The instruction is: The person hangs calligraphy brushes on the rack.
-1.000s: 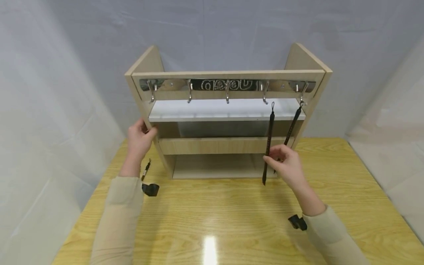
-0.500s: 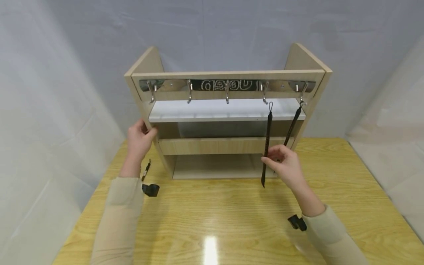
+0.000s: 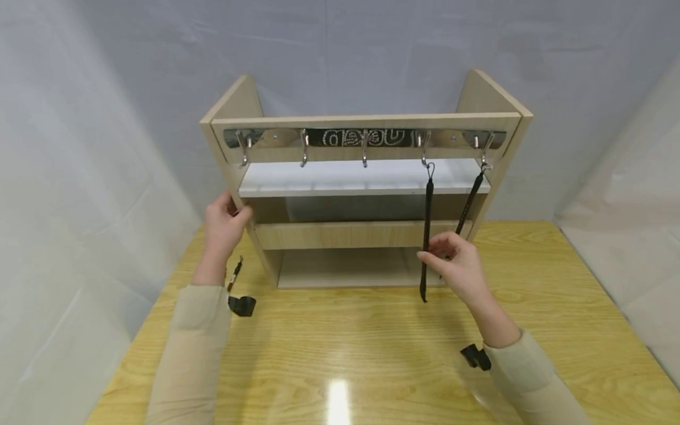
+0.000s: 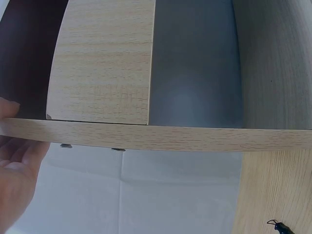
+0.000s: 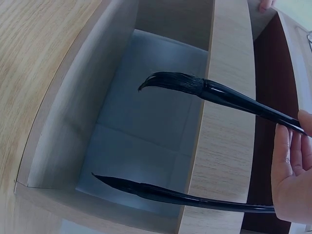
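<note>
The brush (image 3: 426, 236) hangs straight down, black and slim, its loop right at the tip of the fourth hook (image 3: 424, 154) on the shiny metal rail (image 3: 366, 137). From the head view I can't tell whether the loop is seated in the hook's curve. The right hand (image 3: 461, 267) pinches the handle between thumb and fingertips, low on the shaft; in the wrist view the bristles (image 5: 173, 82) hang free in front of the shelf's lower opening.

Just to its right, a second brush (image 3: 467, 203) hangs from the end hook (image 3: 484, 154), slanting down behind the right hand, touching nothing else that I can make out.

Over on the other side, the left hand (image 3: 223, 227) grips the front edge of the wooden shelf unit (image 3: 366, 195), thumb hooked round the left panel, bracing it. A third brush (image 3: 234, 274) lies on the yellow table (image 3: 340, 354) beside that wrist.

So this looks like the hanging step, very near its end. The next move calls for a small, careful settling of the loop into the hook, then a gentle release so the brush doesn't swing into its neighbour or slip off.
</note>
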Action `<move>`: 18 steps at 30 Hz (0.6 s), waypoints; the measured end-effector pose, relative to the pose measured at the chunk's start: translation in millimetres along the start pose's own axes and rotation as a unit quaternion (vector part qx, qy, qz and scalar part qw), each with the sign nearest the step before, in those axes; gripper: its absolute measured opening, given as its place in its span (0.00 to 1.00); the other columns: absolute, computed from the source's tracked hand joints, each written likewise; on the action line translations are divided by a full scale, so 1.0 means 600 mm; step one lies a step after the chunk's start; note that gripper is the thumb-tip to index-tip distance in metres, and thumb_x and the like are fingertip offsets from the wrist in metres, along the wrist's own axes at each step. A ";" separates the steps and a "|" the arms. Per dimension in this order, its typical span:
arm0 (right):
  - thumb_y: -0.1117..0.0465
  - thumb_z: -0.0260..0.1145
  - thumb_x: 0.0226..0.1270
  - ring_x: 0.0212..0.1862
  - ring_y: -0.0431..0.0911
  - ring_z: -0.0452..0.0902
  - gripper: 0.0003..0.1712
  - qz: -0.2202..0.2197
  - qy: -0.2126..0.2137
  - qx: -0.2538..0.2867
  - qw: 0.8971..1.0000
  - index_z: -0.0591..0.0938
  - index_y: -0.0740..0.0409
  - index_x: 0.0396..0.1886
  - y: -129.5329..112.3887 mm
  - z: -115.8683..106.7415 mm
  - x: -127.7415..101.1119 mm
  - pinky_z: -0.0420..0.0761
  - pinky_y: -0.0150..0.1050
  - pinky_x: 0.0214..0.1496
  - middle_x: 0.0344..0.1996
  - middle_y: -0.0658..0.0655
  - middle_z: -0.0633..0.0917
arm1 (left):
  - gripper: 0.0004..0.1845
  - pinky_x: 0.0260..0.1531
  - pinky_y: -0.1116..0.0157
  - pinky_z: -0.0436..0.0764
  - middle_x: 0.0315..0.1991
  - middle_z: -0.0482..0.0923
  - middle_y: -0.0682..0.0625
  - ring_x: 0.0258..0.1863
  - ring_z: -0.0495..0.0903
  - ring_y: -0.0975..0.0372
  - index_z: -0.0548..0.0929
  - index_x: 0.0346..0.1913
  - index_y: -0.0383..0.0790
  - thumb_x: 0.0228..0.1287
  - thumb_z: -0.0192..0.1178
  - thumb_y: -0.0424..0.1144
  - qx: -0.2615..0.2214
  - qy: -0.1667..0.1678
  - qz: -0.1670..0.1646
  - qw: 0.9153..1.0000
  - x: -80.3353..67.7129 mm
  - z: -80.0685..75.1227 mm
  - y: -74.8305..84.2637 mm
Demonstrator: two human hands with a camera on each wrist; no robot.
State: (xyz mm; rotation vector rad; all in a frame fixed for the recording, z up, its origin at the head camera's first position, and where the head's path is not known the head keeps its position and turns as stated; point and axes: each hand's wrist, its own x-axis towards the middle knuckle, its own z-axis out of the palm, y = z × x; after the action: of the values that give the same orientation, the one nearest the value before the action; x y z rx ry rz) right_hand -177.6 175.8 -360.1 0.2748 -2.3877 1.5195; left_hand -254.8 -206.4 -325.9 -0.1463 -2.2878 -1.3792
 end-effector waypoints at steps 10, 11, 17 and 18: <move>0.61 0.68 0.52 0.33 0.41 0.72 0.14 0.009 0.001 -0.006 1.000 0.76 0.65 0.35 -0.002 0.001 0.001 0.73 0.30 0.33 0.31 0.58 0.79 | 0.17 0.42 0.60 0.77 0.44 0.75 0.35 0.44 0.75 0.52 0.73 0.50 0.27 0.56 0.52 0.28 -0.010 -0.001 -0.005 1.000 0.000 0.000 -0.002; 0.61 0.68 0.52 0.33 0.41 0.72 0.14 0.010 0.001 -0.004 1.000 0.76 0.65 0.35 -0.002 0.001 0.001 0.73 0.30 0.33 0.31 0.58 0.79 | 0.17 0.42 0.60 0.77 0.44 0.75 0.35 0.44 0.75 0.52 0.73 0.50 0.27 0.55 0.52 0.28 -0.009 0.000 -0.004 1.000 0.000 0.000 -0.001; 0.61 0.68 0.52 0.34 0.41 0.72 0.14 0.010 0.001 -0.004 1.000 0.76 0.65 0.35 -0.004 0.003 0.001 0.74 0.30 0.34 0.31 0.58 0.79 | 0.17 0.42 0.60 0.76 0.44 0.75 0.35 0.44 0.75 0.52 0.74 0.50 0.28 0.56 0.53 0.29 -0.006 0.001 -0.006 1.000 0.000 0.001 0.001; 0.61 0.68 0.52 0.34 0.41 0.72 0.14 0.010 0.001 -0.005 1.000 0.76 0.65 0.35 -0.004 0.003 0.002 0.74 0.30 0.34 0.31 0.58 0.79 | 0.18 0.43 0.59 0.76 0.44 0.75 0.35 0.44 0.75 0.51 0.73 0.50 0.27 0.56 0.52 0.29 -0.006 0.000 -0.006 1.000 -0.001 0.000 0.002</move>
State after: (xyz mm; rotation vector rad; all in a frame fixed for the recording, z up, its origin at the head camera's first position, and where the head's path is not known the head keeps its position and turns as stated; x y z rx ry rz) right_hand -178.0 173.4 -358.7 0.2495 -2.4036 1.5144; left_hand -254.2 -205.7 -325.3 -0.1365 -2.2849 -1.3992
